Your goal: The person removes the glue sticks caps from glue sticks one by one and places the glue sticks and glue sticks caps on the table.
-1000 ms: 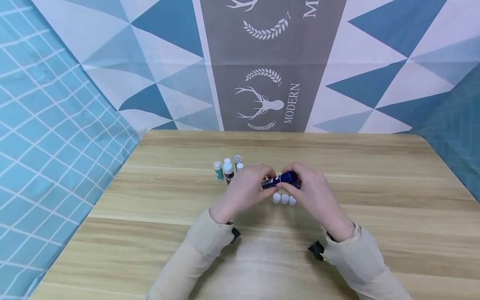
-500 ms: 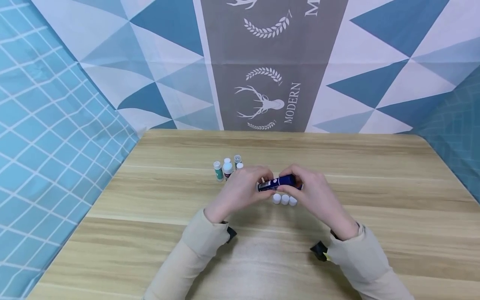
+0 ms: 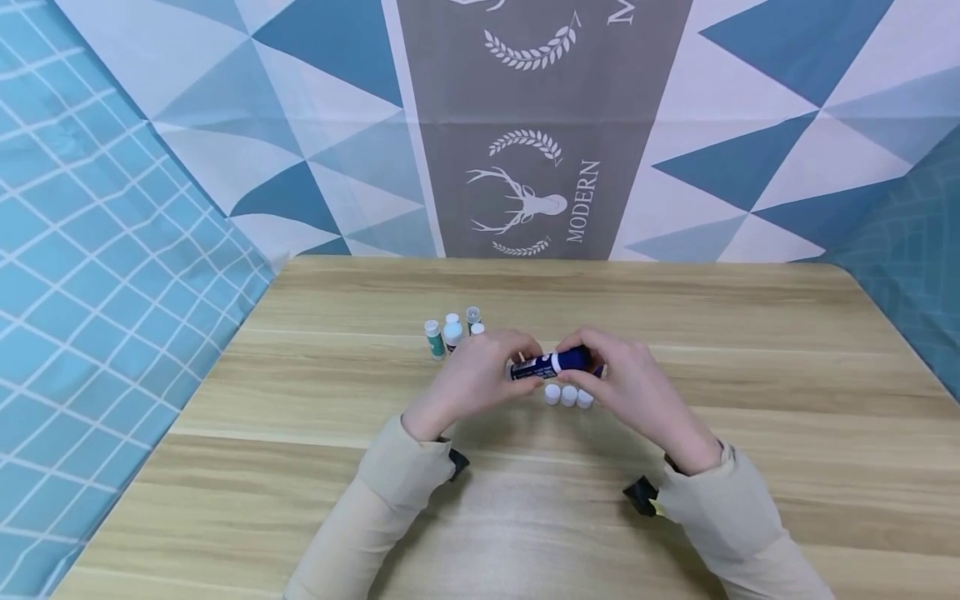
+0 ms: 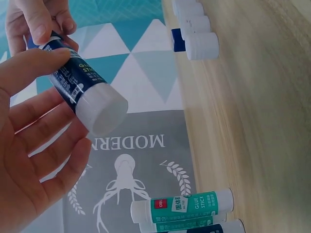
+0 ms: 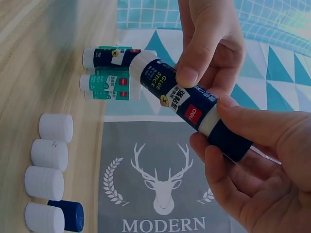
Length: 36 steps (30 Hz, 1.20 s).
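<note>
My left hand (image 3: 480,371) pinches the label part of a dark blue glue stick (image 5: 170,94) between thumb and fingers, its white base turned to the left. The right hand (image 3: 618,375) grips the stick's dark blue cap (image 5: 228,138) at the other end. Between cap and label a white band (image 5: 210,121) shows. The stick is held tilted above the table. In the left wrist view, the white base (image 4: 103,109) points toward the camera, and my remaining left fingers spread below it.
Several glue sticks stand back left, including a green one (image 3: 435,340) and a dark blue one (image 5: 109,57). White caps (image 5: 48,155) stand in a row under the hands, with a dark blue cap (image 5: 73,216) beside them. A patterned cloth (image 3: 525,125) hangs behind the wooden table (image 3: 262,483).
Both hands have drawn slightly apart, the left with the glue stick's body moving left and down a little. The white band between body and cap now shows wider.
</note>
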Available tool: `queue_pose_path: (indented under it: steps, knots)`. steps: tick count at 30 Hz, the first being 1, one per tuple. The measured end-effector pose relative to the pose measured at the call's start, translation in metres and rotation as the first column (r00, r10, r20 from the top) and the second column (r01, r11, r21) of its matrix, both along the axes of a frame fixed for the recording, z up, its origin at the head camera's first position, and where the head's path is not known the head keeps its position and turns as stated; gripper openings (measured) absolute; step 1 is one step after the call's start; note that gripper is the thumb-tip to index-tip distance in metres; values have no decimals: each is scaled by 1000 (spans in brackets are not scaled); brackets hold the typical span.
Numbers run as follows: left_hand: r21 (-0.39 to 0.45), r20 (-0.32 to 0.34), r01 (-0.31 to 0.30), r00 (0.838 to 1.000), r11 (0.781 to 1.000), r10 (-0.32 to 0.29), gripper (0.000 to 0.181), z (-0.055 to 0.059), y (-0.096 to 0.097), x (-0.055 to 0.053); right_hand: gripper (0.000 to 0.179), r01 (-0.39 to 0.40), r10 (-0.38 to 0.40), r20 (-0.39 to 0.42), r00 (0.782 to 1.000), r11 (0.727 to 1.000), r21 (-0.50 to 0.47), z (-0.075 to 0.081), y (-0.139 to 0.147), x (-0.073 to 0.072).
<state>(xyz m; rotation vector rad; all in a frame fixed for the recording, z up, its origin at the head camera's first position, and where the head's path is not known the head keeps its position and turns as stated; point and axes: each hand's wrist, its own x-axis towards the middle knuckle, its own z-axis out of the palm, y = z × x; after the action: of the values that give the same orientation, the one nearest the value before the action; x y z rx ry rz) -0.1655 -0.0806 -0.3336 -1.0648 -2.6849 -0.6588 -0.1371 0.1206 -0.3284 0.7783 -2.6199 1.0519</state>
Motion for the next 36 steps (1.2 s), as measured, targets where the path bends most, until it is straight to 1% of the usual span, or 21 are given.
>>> queue_pose_path:
  steps: [2, 4, 8, 11, 14, 17, 21, 26, 29, 32, 34, 36]
  knots:
    - [-1, 11, -14, 1000, 1000, 14, 18, 0, -1, -1, 22, 5, -5, -8, 1000, 1000, -7, 1, 1, 0]
    - [0, 31, -43, 999, 999, 43, 18, 0, -3, -2, 23, 13, -14, -18, 1000, 1000, -16, 1, 3, -1]
    - [23, 62, -138, 989, 990, 136, 18, 0, -10, -6, 27, 36, -37, -39, 999, 999, -18, 2, 7, -2]
    - [45, 71, -199, 978, 979, 196, 25, 1, -15, -9, 29, 49, -48, -28, 998, 999, 2, 1, 9, -4]
    - [53, 61, -236, 971, 970, 232, 32, 4, -21, -11, 29, 73, -73, 7, 997, 997, 19, 0, 13, -7]
    - [57, 76, -251, 966, 966, 246, 32, 7, -26, -12, 29, 109, -111, 45, 993, 993, 41, -1, 16, -10]
    - [71, 133, -259, 960, 963, 248, 22, 10, -32, -13, 28, 134, -139, 76, 987, 989, 64, -2, 19, -13]
    - [44, 175, -250, 955, 967, 239, 22, 7, -33, -15, 28, 133, -139, 79, 987, 988, 79, -6, 21, -15]
    - [16, 169, -243, 957, 970, 237, 23, 4, -32, -15, 27, 149, -158, 87, 984, 983, 103, -9, 23, -18]
    - [-14, 145, -248, 958, 969, 248, 20, 2, -29, -14, 26, 167, -182, 104, 978, 976, 139, -12, 26, -21]
    - [-47, 123, -258, 957, 965, 262, 19, 2, -27, -14, 26, 181, -201, 113, 973, 969, 169, -15, 29, -23]
    - [-95, 117, -264, 955, 960, 274, 19, 1, -26, -13, 26, 190, -216, 119, 969, 961, 202, -18, 32, -25]
